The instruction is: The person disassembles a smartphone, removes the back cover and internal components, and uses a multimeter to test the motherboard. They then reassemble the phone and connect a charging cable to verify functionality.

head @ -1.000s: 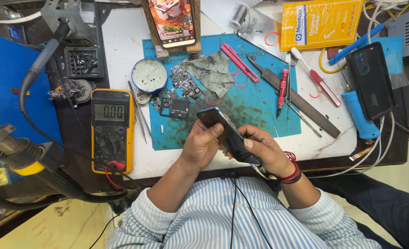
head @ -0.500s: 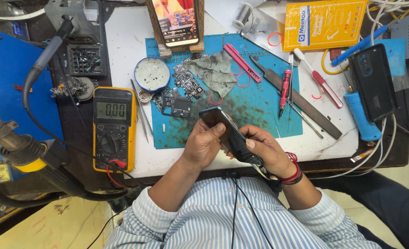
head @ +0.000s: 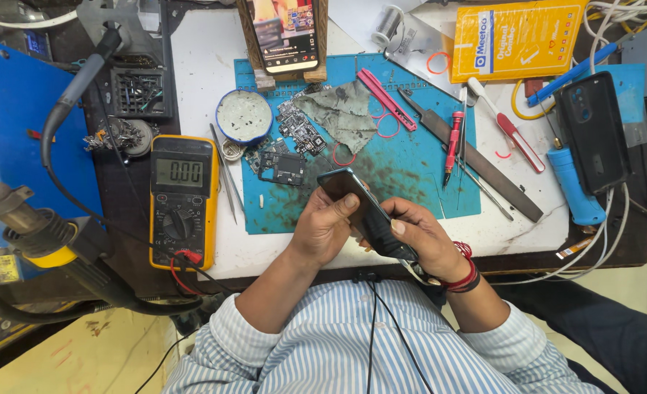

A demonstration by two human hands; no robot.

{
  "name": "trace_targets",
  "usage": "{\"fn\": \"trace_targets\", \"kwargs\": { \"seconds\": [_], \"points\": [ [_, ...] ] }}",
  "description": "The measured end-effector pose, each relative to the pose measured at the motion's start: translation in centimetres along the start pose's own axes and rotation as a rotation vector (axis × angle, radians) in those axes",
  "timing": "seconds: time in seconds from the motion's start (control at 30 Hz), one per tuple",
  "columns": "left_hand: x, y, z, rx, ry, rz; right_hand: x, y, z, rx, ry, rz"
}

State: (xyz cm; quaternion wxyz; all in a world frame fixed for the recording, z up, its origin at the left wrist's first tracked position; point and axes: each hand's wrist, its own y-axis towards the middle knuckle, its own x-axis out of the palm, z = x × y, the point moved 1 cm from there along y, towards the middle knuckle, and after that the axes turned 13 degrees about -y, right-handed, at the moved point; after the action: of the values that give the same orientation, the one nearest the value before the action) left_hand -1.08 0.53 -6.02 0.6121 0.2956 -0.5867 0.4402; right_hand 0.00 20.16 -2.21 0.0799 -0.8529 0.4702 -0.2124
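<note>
A dark smartphone (head: pixel 367 213) was held in both hands over the near edge of the blue work mat (head: pixel 411 168). It was slim, black and glossy, tilted with its far end toward the mat's centre, and showed a faint sheen along its upper edge. The left hand (head: pixel 323 230) clasped that far end, thumb lying across the face. The right hand (head: pixel 422 237) wrapped the near end, thumb pressed on the edge; the phone's lower part was hidden beneath it, so its near end could not be seen. Which face of the phone was turned upward could not be told.

On the mat, just beyond the phone, lay a dark circuit board (head: pixel 280 166) and a grey cloth (head: pixel 342 113). A red-handled screwdriver (head: pixel 452 142) and a long flat file (head: pixel 477 160) lay on the mat's right part. A round tin (head: pixel 244 117) sat at the mat's far left corner. A yellow multimeter (head: pixel 183 197) lay just left of the mat. Right of the mat, well apart, rested a second black phone (head: pixel 593 128), back up. A lit phone (head: pixel 288 33) stood at the mat's far edge, its top cut off by the frame.
</note>
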Motion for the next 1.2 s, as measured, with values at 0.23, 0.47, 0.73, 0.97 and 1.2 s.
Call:
{"fn": "trace_targets", "kwargs": {
  "seconds": [0.23,0.47,0.73,0.97,1.2],
  "points": [
    [-0.25,-0.03,-0.01,-0.005,-0.006,0.002,-0.07,-0.05,0.13,-0.001,-0.011,0.003],
    [-0.29,-0.07,-0.11,0.007,-0.002,0.014,-0.04,-0.11,0.12,-0.015,-0.015,-0.001],
    [-0.08,-0.14,-0.10,0.020,-0.002,0.011,0.09,-0.13,0.31,0.005,0.002,0.019],
    [-0.08,-0.26,-0.14,0.019,-0.021,-0.005,0.14,-0.13,0.33,-0.008,-0.005,0.014],
    [-0.40,-0.22,-0.21,0.024,-0.013,0.030,0.06,-0.07,0.58,-0.001,0.013,0.019]
  ]
}}
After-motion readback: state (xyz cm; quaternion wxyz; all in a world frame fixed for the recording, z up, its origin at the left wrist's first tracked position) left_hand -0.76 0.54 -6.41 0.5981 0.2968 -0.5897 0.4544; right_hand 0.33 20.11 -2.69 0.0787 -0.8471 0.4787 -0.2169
